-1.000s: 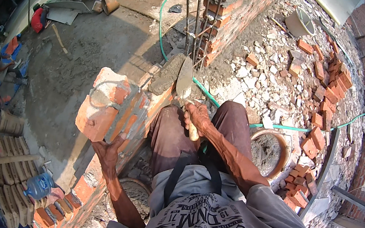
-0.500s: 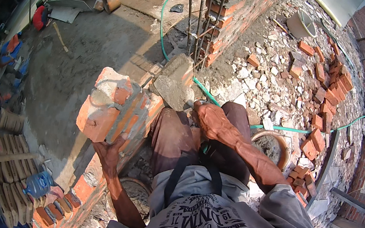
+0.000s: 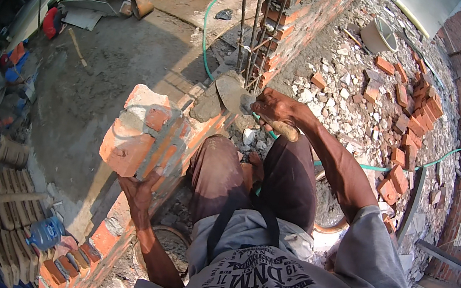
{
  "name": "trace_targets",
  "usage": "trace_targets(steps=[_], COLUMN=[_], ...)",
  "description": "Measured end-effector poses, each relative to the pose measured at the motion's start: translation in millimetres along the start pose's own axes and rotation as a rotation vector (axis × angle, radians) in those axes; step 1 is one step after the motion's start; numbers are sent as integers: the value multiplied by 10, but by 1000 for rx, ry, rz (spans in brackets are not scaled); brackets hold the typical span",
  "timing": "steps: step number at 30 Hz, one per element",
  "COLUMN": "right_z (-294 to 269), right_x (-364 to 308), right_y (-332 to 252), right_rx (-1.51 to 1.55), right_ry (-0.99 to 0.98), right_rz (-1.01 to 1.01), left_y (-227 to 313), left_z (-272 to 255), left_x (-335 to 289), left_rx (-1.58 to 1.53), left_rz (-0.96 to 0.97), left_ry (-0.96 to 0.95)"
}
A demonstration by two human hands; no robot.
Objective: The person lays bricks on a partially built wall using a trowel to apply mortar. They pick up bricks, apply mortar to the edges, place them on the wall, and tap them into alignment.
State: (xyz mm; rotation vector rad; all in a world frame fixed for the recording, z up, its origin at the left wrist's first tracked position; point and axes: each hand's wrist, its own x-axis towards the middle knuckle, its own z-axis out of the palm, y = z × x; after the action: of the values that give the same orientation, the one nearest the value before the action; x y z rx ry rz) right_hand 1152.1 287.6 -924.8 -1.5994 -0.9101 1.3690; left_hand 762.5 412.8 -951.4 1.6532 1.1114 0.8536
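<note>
My right hand [image 3: 277, 110] is closed around a trowel [image 3: 231, 95]; its wooden handle end sticks out below the palm. The trowel's grey blade lies tilted against wet mortar [image 3: 206, 107] on top of a low brick wall [image 3: 177, 143], beside upright steel bars [image 3: 254, 33]. To the left, my left hand [image 3: 140, 190] grips the near lower edge of a mortar-stained orange brick [image 3: 126, 148], its fingers partly hidden beneath. The brick is at the wall's left side, next to a paler broken piece [image 3: 144, 100].
A taller brick wall [image 3: 298, 22] rises ahead. Rubble and a heap of loose bricks [image 3: 422, 111] lie right, with a bucket [image 3: 379, 35] and a green hose [image 3: 371, 167]. A water bottle [image 3: 46, 232] stands lower left. A person in red [image 3: 52, 23] is far left.
My right hand has moved forward with the trowel, and the blade has turned up against the far side of the mortar. My left hand and the brick have hardly moved.
</note>
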Motion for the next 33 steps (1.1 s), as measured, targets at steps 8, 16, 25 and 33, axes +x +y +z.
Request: trace_targets(steps=[8,16,25,33], right_z=[183,394,674,1500], right_x=[125,91,-590,-433], right_y=[41,391,-122,-194], right_rx=[13,6,-1118,-1466], right_ry=[-230,-247,258,445], right_rz=[258,-220,-629,-454], left_y=[92,172,183,128], left_z=[39,82,81,44], left_x=[-31,-27,-32,-18], left_rx=[-65,-110,-56,-30], left_rz=[-55,-2,39,47], left_ry=[46,103,71,64])
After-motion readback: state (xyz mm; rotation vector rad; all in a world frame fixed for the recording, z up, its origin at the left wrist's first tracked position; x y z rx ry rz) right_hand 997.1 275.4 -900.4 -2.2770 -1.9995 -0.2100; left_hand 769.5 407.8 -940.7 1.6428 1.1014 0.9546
